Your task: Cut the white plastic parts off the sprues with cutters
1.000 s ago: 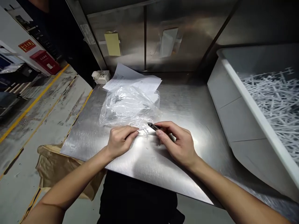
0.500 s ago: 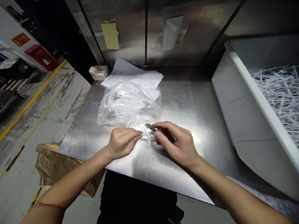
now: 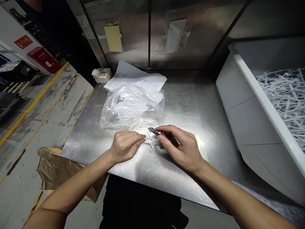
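Above the steel table [image 3: 190, 105], my left hand [image 3: 125, 145] pinches a thin white plastic sprue [image 3: 152, 143] with small branching pieces at its end. My right hand [image 3: 181, 148] grips a small metal nail clipper [image 3: 154, 131] between thumb and fingers. The clipper's jaws point left, just above the branched end of the sprue; whether they touch it I cannot tell. Right behind my hands lies a clear plastic bag [image 3: 131, 108] with many tiny white pieces inside.
Printed papers [image 3: 133, 74] lie behind the bag, beside a power socket [image 3: 104, 75]. At right, a large grey bin [image 3: 243, 108] holds many white sprues [image 3: 283, 95]. A brown paper bag [image 3: 57, 168] sits below the table's left edge. A person in dark clothing [image 3: 64, 35] stands at back left.
My hands, the clipper and the sprue stay nearly in place. The view shifts slightly, and more of the person at back left shows.
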`<state>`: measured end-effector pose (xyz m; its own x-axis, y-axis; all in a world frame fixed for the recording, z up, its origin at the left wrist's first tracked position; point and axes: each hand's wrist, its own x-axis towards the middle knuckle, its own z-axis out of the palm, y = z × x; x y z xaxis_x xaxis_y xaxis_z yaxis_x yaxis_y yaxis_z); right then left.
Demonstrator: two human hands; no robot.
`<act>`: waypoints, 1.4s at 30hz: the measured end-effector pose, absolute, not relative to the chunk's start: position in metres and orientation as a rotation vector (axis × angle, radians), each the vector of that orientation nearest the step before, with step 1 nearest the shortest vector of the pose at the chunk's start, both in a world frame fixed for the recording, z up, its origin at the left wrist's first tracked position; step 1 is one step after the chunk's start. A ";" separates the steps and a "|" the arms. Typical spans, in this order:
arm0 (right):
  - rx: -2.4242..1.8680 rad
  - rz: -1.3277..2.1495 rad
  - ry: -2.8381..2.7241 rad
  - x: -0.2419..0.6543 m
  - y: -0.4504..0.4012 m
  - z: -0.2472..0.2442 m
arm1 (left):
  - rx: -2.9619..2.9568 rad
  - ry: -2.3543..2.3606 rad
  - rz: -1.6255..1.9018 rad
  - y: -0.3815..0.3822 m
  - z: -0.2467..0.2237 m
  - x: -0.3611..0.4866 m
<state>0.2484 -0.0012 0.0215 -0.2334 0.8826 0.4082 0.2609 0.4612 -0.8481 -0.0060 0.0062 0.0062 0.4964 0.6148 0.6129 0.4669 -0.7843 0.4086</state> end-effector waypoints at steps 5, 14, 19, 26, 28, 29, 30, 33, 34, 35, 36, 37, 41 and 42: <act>-0.976 0.804 -1.742 0.250 -0.001 0.021 | 2.540 0.932 1.154 0.006 0.005 -0.007; -0.979 0.807 -1.766 0.249 0.000 0.022 | 2.573 0.917 1.143 0.006 0.007 -0.006; -1.012 0.853 -1.761 0.249 0.000 0.018 | 2.588 0.892 1.137 0.007 0.006 -0.005; -1.145 1.051 -1.618 0.243 0.001 0.011 | 2.580 0.939 1.106 0.006 0.004 -0.006; -1.179 1.132 -1.564 0.241 0.002 0.009 | 2.574 0.968 1.088 0.006 0.004 -0.006; -1.196 1.170 -1.537 0.239 0.003 0.008 | 2.570 0.980 1.081 0.006 0.004 -0.006; -1.210 1.202 -1.516 0.238 0.003 0.007 | 2.565 0.991 1.076 0.006 0.004 -0.005; -1.232 1.244 -1.483 0.237 0.005 0.006 | 2.558 1.018 1.065 0.006 0.005 -0.004; -1.229 1.245 -1.479 0.238 0.005 0.006 | 2.558 1.024 1.066 0.006 0.005 -0.004; -1.216 1.243 -1.476 0.238 0.006 0.006 | 2.560 1.029 1.064 0.006 0.005 -0.004; -1.197 1.239 -1.472 0.239 0.006 0.007 | 2.563 1.033 1.060 0.006 0.005 -0.004; -1.173 1.234 -1.465 0.241 0.006 0.009 | 2.567 1.037 1.058 0.006 0.004 -0.004; -1.093 1.215 -1.471 0.244 0.005 0.016 | 2.579 1.057 1.060 0.006 0.003 -0.005; -1.084 1.205 -1.492 0.245 0.004 0.018 | 2.581 1.059 1.064 0.006 0.003 -0.005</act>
<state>0.2448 0.0041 0.0177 -0.2052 0.9715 0.1183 0.0888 0.1388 -0.9863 -0.0049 0.0064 0.0031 0.4975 0.6647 0.5574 0.5542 -0.7379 0.3852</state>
